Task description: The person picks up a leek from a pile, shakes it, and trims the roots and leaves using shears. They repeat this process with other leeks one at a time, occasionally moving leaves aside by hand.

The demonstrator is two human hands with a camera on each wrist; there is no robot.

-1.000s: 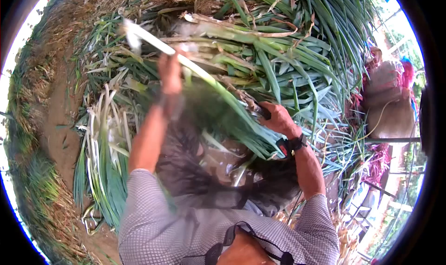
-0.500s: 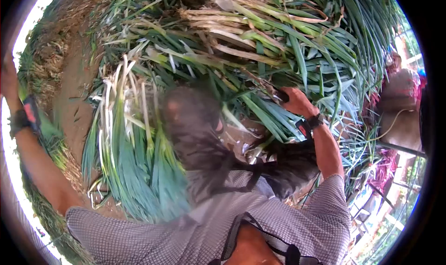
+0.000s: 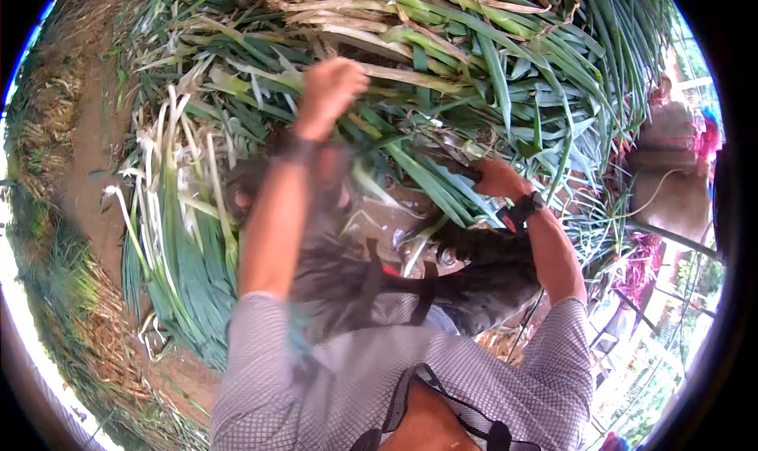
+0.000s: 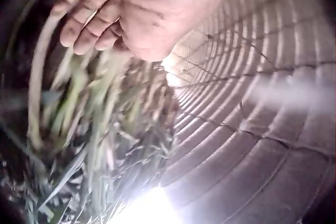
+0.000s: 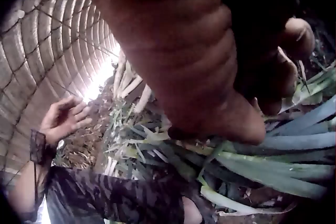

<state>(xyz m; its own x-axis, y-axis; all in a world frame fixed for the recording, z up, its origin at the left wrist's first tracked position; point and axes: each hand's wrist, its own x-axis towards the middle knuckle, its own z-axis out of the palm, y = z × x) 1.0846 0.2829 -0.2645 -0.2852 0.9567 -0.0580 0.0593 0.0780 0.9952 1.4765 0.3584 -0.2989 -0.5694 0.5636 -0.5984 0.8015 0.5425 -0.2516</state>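
Note:
My left hand [image 3: 332, 88] is raised over the leek pile in the head view, blurred. Nothing shows in its grasp; in the left wrist view its fingers [image 4: 86, 32] bend loosely, and the right wrist view has the same hand spread. My right hand [image 3: 504, 178] stays low at the near side of the pile, close over green leek leaves [image 3: 430, 178]. Its fingers [image 5: 281, 74] curl round something dark; a dark end [image 5: 177, 132] pokes out beside the thumb side, and I cannot tell what it is. The trimmed leeks [image 3: 170, 222] with white stems lie to the left.
Untrimmed leeks [image 3: 339, 13] with brownish outer layers fill the far side. A dirt strip [image 3: 95, 198] runs along the left, beyond it more green piles [image 3: 59, 269]. Sacks [image 3: 667, 202] and pink netting [image 3: 643, 261] stand at the right. My camouflage-clad legs [image 3: 482, 289] are folded in front.
A leek was in my left hand a second ago. That hand swung far out to the left, then came back over the pile without it. The right hand stayed near the leaves.

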